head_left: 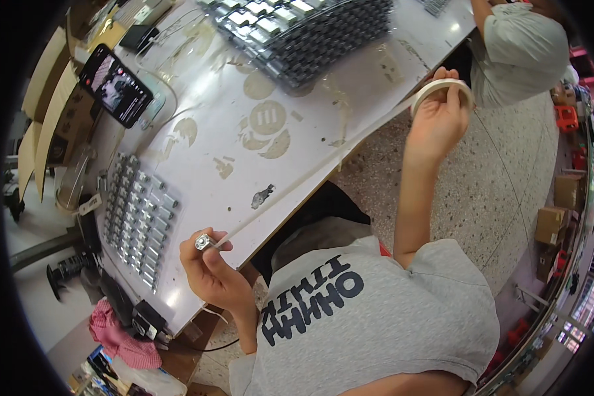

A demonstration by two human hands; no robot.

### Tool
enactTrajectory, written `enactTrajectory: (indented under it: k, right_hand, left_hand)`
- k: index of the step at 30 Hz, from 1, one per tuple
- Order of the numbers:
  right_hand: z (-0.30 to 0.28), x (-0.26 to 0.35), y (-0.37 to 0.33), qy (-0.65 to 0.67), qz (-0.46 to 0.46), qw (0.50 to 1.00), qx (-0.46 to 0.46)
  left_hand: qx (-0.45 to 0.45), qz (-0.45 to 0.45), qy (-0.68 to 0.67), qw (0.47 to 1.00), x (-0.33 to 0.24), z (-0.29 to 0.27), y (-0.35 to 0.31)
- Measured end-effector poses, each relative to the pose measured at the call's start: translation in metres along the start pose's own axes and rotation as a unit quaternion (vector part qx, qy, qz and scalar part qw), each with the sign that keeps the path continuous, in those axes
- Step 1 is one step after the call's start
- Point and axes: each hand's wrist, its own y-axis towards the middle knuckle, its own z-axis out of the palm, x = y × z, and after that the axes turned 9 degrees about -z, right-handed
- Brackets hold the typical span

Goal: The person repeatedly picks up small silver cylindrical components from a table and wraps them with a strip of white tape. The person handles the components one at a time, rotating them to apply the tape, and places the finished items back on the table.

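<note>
My left hand (218,280) is closed around a small, blocky silver metal part (203,242) at the table's near edge, its round-holed end facing up. Out to the right, past the table edge, my right hand (437,132) grips a roll of whitish tape (467,99), with fingers through the ring. Between the hands a long tape strip (297,186) is pulled taut on a slant along the table edge. Its left end meets the fingers by the metal part; whether it sticks to the part I cannot tell.
Rows of similar silver parts fill a clear tray (138,221) at the left. Stacked dark trays (310,49) stand at the back of the white table (204,165). A phone (115,86) leans on a stand beside cables. Another person (521,53) sits at upper right.
</note>
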Motion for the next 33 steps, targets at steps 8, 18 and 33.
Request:
enactTrajectory:
  k: [8, 18, 33]
  right_hand:
    - [-0.021, 0.019, 0.008, -0.410, 0.066, 0.781, 0.466]
    - [-0.098, 0.036, 0.139, 0.140, 0.167, 0.784, 0.581]
    - [-0.100, -0.118, 0.226, -0.466, -0.052, 0.860, 0.200]
  left_hand:
    - [-0.113, 0.060, 0.072, 0.989, -0.007, -0.016, 0.050]
    - [-0.153, -0.019, 0.066, 0.986, 0.033, -0.103, 0.104]
    - [-0.080, -0.007, 0.171, 0.982, 0.021, -0.076, 0.056]
